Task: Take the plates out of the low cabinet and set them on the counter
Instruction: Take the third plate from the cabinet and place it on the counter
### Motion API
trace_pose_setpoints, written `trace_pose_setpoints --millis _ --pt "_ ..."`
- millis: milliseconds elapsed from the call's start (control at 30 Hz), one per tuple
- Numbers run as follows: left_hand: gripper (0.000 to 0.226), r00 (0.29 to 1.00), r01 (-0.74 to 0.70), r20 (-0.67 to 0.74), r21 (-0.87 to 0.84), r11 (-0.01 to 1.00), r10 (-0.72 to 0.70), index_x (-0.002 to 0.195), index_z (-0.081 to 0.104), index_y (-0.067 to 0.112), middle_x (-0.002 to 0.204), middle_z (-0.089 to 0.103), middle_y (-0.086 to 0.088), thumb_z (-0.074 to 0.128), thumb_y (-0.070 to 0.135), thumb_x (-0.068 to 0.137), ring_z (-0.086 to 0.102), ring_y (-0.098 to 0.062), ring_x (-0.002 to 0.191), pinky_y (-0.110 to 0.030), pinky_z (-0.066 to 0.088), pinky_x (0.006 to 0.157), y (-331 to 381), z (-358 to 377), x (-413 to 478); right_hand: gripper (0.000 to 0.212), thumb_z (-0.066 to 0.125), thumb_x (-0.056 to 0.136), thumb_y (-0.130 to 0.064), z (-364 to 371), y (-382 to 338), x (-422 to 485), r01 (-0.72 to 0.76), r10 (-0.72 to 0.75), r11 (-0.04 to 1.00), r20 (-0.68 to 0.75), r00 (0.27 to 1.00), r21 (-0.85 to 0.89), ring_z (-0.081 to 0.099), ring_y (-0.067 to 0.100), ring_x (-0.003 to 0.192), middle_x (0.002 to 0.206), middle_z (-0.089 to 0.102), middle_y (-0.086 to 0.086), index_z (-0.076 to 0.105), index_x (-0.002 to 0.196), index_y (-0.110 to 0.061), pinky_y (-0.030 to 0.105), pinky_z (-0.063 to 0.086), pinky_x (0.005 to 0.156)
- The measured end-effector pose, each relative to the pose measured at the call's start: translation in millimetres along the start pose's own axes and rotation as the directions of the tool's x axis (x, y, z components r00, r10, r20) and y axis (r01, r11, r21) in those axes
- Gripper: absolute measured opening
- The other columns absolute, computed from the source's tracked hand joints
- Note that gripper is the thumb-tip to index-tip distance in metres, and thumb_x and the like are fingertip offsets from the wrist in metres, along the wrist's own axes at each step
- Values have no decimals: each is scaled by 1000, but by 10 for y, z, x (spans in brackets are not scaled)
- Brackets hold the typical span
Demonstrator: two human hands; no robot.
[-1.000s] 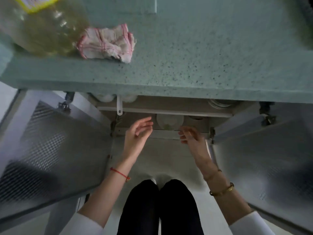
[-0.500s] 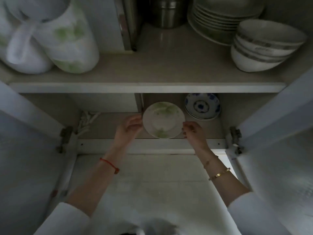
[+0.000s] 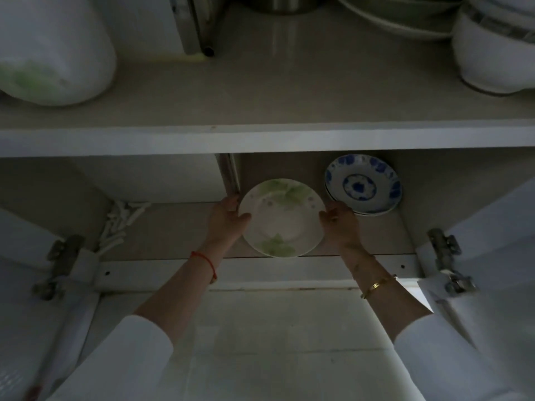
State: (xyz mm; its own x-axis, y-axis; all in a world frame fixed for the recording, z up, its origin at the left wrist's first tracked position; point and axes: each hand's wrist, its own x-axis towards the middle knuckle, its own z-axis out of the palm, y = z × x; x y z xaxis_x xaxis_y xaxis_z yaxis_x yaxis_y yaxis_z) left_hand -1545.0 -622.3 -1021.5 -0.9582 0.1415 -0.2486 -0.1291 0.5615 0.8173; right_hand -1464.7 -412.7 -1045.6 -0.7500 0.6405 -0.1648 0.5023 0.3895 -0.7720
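Observation:
A white plate with green leaf prints (image 3: 282,219) is at the front of the low cabinet's bottom shelf (image 3: 173,227). My left hand (image 3: 225,219) grips its left rim, thumb over the edge. My right hand (image 3: 340,224) grips its right rim. Just behind and to the right sit stacked blue-and-white plates (image 3: 363,185). The counter is out of view.
The upper shelf (image 3: 260,137) holds a white jug with green print (image 3: 52,50), a steel pot, stacked plates (image 3: 399,15) and white bowls (image 3: 495,50). White spoons (image 3: 121,221) lie at the lower shelf's left. Both cabinet doors stand open, hinges (image 3: 445,256) at each side.
The view dropped from the countertop into the cabinet. Both hands reached in and closed on the green-print plate's rims; the plate now sits slightly nearer the shelf's front edge.

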Motion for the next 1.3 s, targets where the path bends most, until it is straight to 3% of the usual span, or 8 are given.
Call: trace_pose_setpoints --millis 200,367,500,633,867,1033,1167,1300 --pt "64 999 -44 35 129 991 40 111 71 2 108 73 -21 51 25 55 67 -35 104 -39 54 85 12 55 82 26 58 84 2 116 32 84 46 -46 992 0 999 -119 54 40 113 113 66 27 65 108 8 34 36 95" --pt "61 999 -7 39 121 993 2 113 73 8 108 74 -16 55 22 56 67 -30 105 -24 44 75 -36 76 107 29 57 77 7 129 26 73 45 -49 993 -36 998 -105 57 41 108 107 68 26 66 104 7 37 41 91" --pt "49 999 25 26 56 998 -26 118 69 6 114 71 -17 65 -9 72 64 -32 110 -27 46 81 -92 116 127 32 61 77 3 124 28 45 -6 6 1000 -41 999 -23 59 38 109 107 71 19 70 108 -1 35 47 89" --pt "51 999 46 21 78 996 -48 121 68 8 118 70 -15 64 -8 73 63 -32 113 -28 47 86 -124 108 102 29 65 79 1 94 41 27 -65 68 993 -28 997 96 60 27 96 102 69 13 70 107 -5 13 32 64" --pt "55 994 102 40 -77 992 -99 123 64 6 122 67 -16 68 -12 70 62 -32 115 -40 51 99 -129 -43 -25 31 59 84 5 -51 29 -109 -118 130 955 -27 991 273 55 22 97 103 61 9 57 113 -4 27 40 82" --pt "52 993 110 53 -110 988 -105 115 65 7 108 67 -6 71 -13 67 62 -24 102 -36 53 90 -83 -224 -208 27 54 86 8 -219 -73 -363 -149 140 922 51 989 357 53 21 91 86 57 2 53 110 -5 27 43 75" --pt "44 991 127 54 -126 984 -121 82 59 27 85 60 5 71 -13 68 57 -7 75 -22 49 65 118 -447 -580 26 53 87 7 -468 -284 -687 -182 158 921 97 983 344 53 20 81 83 55 0 50 107 -9 23 41 60" --pt "45 988 148 71 -134 980 -140 82 54 22 79 58 7 71 -18 68 57 -9 72 -25 51 62 432 -774 -1090 22 55 86 0 -847 -545 -1122 -240 212 933 127 969 270 60 23 87 94 63 7 59 107 -4 26 45 70"
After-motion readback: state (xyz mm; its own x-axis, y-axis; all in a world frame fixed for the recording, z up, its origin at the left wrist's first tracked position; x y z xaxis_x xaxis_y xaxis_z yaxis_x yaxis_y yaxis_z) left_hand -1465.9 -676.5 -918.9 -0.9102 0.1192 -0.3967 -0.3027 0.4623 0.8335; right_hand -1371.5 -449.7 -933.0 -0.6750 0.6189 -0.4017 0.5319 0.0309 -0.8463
